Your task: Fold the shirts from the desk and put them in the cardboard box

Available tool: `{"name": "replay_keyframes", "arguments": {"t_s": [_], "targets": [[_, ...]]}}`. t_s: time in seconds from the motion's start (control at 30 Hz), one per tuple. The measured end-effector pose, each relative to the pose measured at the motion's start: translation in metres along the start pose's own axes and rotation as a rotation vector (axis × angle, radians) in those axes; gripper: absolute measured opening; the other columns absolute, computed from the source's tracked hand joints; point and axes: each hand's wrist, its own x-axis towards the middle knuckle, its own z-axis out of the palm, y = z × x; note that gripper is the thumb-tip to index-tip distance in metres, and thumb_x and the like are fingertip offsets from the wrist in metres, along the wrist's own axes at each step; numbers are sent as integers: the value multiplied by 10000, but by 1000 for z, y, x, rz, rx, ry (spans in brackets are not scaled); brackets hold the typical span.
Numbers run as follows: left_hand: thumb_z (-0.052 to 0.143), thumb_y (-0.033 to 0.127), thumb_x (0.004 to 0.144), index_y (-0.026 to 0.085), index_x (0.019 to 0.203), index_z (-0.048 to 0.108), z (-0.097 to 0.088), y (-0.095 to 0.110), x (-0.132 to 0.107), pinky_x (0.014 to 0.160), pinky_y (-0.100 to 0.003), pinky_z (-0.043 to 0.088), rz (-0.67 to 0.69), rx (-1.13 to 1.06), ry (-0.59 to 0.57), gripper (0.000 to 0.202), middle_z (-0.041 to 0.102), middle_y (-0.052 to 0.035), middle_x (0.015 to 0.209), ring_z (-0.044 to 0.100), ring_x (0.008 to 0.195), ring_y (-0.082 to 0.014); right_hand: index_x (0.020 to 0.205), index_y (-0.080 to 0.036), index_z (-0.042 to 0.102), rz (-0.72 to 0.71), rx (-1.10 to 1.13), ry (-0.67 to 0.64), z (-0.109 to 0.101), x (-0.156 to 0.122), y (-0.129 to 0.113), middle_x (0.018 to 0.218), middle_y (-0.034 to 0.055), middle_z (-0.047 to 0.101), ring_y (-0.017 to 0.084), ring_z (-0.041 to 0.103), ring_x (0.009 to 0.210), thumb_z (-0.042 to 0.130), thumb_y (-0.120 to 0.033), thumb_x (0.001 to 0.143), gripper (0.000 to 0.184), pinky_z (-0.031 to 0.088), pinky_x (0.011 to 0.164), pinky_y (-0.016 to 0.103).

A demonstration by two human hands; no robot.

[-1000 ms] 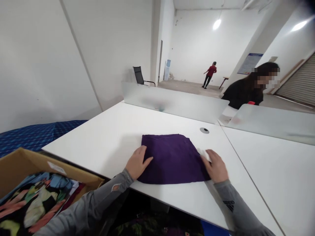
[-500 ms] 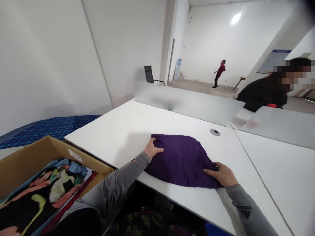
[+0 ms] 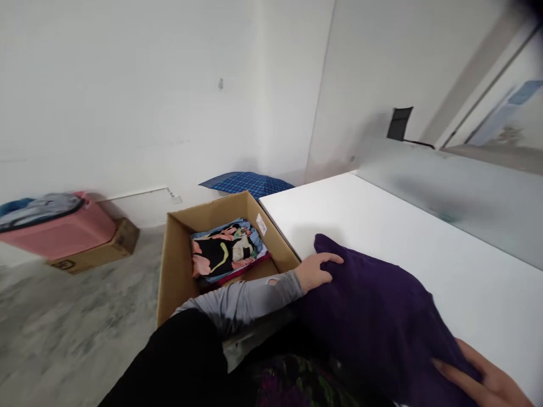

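Purple garment [image 3: 377, 316]: folded cloth, lifted at its near side off the white bench [image 3: 382, 226], sagging between your two hands over the bench's near edge.
Left hand [image 3: 316, 270]: closed around the garment's left corner, thumb on top, fingers hidden underneath.
Right hand [image 3: 483, 379]: at the bottom right corner of the view, fingers laid flat on the garment's right end; you cannot tell how far they wrap beneath.
Cardboard box [image 3: 178, 271]: open on the floor, just left of the bench, already holding a stack of folded patterned clothes [image 3: 224, 251].
Handling note: keep both ends level so the fold does not open; support the middle where it droops; carry it low over the box wall and lay it flat on the stack, square to the pile, before you let go.
Risk: judged likely that a one-sided grip lets the layers slide apart.
Surroundings: pink tub [image 3: 55, 226] on a smaller carton by the wall; blue checked cloth [image 3: 246, 182] behind the box; black chair [image 3: 401, 123] beyond the bench divider.
Change since earlier pictures: the garment lay flat on the bench with your hands pressing its sides; it is now gathered up and brought left, and your view has swung toward the box.
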Motion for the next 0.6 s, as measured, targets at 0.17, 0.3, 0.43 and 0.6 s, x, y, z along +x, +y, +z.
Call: {"name": "replay_keyframes", "arguments": {"t_s": [0.17, 0.3, 0.43, 0.6], "targets": [[564, 72, 604, 163, 1119, 686, -83, 24, -45, 1021, -379, 432, 93, 61, 170, 537, 672, -67, 1166, 594, 1104, -269, 1266, -269, 608, -33, 124, -266, 60, 58, -80, 1216, 78, 668, 347, 613, 1125, 747, -463, 678, 634, 532, 944, 447], [640, 137, 646, 183, 1127, 686, -152, 44, -80, 1079, -403, 372, 147, 155, 352, 485, 652, -46, 1214, 558, 1168, -282, 1135, -196, 663, -235, 107, -347, 114, 104, -151, 1076, 70, 717, 307, 651, 1016, 722, -414, 703, 487, 536, 891, 396], [686, 205, 660, 210, 1180, 657, -224, 59, -120, 1018, -414, 437, 134, 146, 586, 521, 646, -32, 1208, 587, 1113, -278, 1020, -179, 684, -485, 71, -387, 179, 144, -227, 964, 33, 726, 257, 651, 908, 687, -359, 708, 361, 523, 843, 373], [687, 323, 691, 219, 1328, 529, -312, 43, -152, 954, -396, 489, 64, 279, 754, 665, 636, -49, 1216, 612, 1067, -265, 1076, -157, 658, -737, -20, -434, 277, 189, -295, 1003, 32, 705, 239, 628, 949, 658, -271, 719, 375, 480, 911, 374]]}}
